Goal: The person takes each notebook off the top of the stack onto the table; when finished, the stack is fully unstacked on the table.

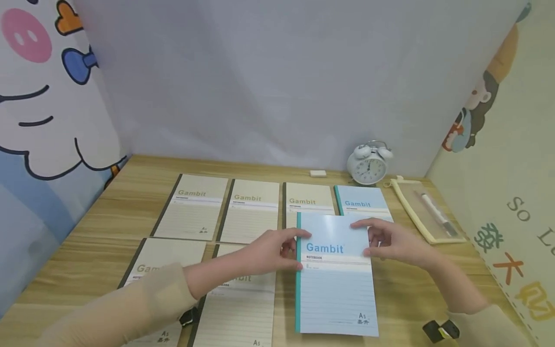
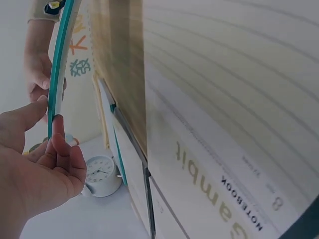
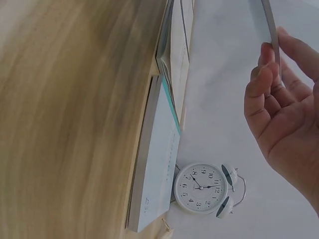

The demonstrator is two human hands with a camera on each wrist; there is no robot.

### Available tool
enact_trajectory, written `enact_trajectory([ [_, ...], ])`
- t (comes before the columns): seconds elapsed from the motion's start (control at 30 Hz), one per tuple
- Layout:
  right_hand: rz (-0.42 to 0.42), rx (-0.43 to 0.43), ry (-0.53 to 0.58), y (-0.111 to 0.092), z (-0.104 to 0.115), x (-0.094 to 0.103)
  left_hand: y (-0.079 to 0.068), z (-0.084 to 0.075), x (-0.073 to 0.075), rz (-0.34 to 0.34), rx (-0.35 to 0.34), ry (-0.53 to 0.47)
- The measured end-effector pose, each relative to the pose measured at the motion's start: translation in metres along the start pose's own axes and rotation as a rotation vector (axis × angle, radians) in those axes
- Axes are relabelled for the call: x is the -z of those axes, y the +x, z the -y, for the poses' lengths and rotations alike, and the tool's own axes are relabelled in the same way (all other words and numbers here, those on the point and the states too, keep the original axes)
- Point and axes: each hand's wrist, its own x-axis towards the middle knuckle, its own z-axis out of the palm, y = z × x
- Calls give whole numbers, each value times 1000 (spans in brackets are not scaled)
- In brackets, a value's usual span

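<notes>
Both hands hold up a blue notebook (image 1: 336,289) with a teal spine, its cover facing the head camera and marked Gambit. My left hand (image 1: 269,250) pinches the spine edge between thumb and fingers; the left wrist view shows the teal spine (image 2: 59,64) in that pinch. On the opposite edge, my right hand (image 1: 394,241) pinches the notebook near its upper corner. Both wrist views show the notebook raised off the table. Behind it on the table lies another blue notebook (image 1: 362,197), partly covered in the head view.
Several beige notebooks with dark spines, one at the back left (image 1: 191,207), lie in two rows on the wooden table (image 1: 99,217). A white alarm clock (image 1: 368,164), an eraser (image 1: 318,173) and a zippered mesh pouch (image 1: 416,207) with a pen stand or lie toward the back right.
</notes>
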Motion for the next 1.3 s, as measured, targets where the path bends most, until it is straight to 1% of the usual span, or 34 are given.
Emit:
enact_trajectory([
  [0.13, 72, -35, 15, -1, -3, -10, -11, 3, -8, 26, 36, 13],
  [0.23, 109, -58, 21, -1, -6, -17, -15, 5, -14, 49, 49, 33],
  [0.33, 140, -75, 31, -1, -10, -24, -16, 10, -19, 65, 43, 48],
  [0.4, 166, -94, 48, -1, -13, -28, -17, 13, -22, 77, 51, 49],
  [0.53, 210, -141, 59, -2, -20, -37, -19, 21, -29, 113, 59, 16],
  [0.63, 239, -155, 64, -2, -28, -42, -19, 25, -32, 141, 59, 2],
  [0.7, 256, -166, 62, -1, -32, -45, -19, 26, -33, 156, 72, 2],
  [0.87, 279, -193, 4, 2, -38, -48, -17, 24, -35, 189, 110, 37],
  [1.1, 300, -193, -14, 10, -37, -48, -11, 18, -36, 212, 162, 136],
  [1.23, 313, -201, -51, 13, -34, -46, -8, 12, -37, 213, 164, 204],
  [1.3, 319, -205, -64, 13, -34, -46, -7, 11, -37, 214, 161, 222],
])
